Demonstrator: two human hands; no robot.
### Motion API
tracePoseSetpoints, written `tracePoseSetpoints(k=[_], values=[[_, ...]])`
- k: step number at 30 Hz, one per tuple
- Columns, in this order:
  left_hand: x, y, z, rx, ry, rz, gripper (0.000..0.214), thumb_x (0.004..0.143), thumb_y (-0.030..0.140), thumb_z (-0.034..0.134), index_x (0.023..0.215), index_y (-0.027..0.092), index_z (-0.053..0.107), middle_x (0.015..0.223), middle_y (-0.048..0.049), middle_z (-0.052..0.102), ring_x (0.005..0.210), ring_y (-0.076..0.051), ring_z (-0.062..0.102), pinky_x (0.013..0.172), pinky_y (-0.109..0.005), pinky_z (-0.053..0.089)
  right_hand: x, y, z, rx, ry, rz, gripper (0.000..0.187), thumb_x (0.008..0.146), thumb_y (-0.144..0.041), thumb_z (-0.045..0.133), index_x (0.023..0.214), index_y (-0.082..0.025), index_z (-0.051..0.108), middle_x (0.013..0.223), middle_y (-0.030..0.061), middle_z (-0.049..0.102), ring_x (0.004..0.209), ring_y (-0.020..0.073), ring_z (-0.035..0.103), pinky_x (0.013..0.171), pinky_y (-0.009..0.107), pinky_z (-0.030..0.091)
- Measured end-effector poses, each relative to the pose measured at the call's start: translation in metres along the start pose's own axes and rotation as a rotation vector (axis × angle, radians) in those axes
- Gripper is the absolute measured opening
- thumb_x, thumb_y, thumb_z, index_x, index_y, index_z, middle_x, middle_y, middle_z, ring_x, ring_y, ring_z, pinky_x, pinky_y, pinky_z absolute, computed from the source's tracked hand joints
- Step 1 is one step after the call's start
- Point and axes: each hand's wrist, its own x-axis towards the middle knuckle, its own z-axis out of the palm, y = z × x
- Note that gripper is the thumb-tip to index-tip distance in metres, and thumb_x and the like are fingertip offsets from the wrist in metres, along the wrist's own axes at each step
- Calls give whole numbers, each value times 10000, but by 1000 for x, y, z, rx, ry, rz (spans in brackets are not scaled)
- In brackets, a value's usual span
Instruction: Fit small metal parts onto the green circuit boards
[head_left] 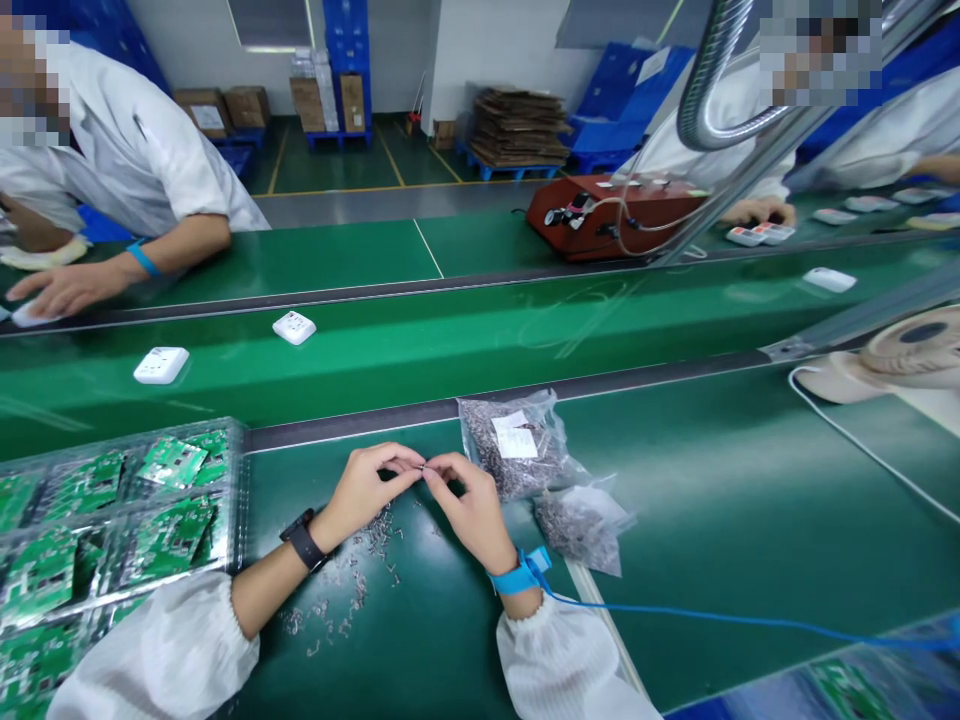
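Smooth green workbench (712,480), two crinkled plastic bags (517,468), curly metal bits (379,530) scattered, and left hand (375,484) and right hand (471,500) both pinch one tiny metal piece (423,467)!

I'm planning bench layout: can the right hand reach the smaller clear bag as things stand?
Probably yes: the smaller clear bag lies near the right hand, nothing visibly blocking, though that hand and the left hand seem to pinch a tiny part.

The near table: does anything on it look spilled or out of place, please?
Loose metal parts lie scattered on the table near the left hand, outside the bags; they look spilled, though possibly tipped out deliberately.
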Motion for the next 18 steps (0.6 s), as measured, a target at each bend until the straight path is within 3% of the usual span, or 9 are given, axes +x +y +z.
tracePoseSetpoints(k=[5, 12, 18], values=[[0, -1, -1, -49, -28, -49, 197, 944, 361, 700, 1019, 213, 806, 1022, -64, 811, 922, -218, 764, 892, -342, 610, 1, 0, 0, 82, 10, 54, 121, 960, -316, 633, 900, -223, 682, 822, 26, 709, 745, 189, 661, 696, 299, 532], [-1, -2, -3, 254, -36, 125, 161, 945, 266, 644, 1005, 233, 790, 947, -41, 780, 848, -192, 718, 806, -295, 562, 1, -1, -1, 58, -9, 38, 98, 931, -285, 641, 861, -226, 676, 788, 19, 685, 722, 186, 643, 700, 307, 528], [-3, -5, -3, 288, -30, 101, 158, 949, 279, 632, 989, 224, 775, 895, -27, 761, 803, -175, 698, 771, -272, 536, -1, 0, 1, -16, -4, -21, 108, 921, -246, 648, 815, -226, 660, 786, 11, 672, 730, 184, 632, 703, 310, 505]])
